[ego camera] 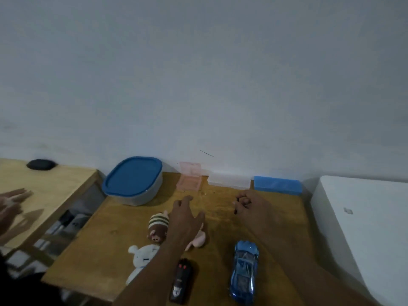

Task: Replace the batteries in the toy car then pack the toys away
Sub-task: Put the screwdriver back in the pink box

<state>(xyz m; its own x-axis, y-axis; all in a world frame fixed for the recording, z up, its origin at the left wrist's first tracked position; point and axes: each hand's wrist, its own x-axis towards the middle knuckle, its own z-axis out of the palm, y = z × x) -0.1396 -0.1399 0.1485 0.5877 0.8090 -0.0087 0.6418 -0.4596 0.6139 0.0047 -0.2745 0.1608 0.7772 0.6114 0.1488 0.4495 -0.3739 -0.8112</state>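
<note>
Left hand (pixel 185 217) spread over plush toys (pixel 157 227); right hand (pixel 250 206) curled.

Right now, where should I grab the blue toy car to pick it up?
Come from above and pinch the blue toy car across its two long sides, around the middle. It sits roof up on the table, long and narrow, and nothing seems to touch it.

Plain pale wall (pixel 198 74) fills most of the view, with one thin dark scratch (pixel 207 153) low down. Wooden counter (pixel 106 250) sits against the wall. Second wooden table (pixel 55 184) at left, blurred clutter on a shelf (pixel 66 224) below its edge. White boxy unit (pixel 364 217) at right. Light is dim.
</note>
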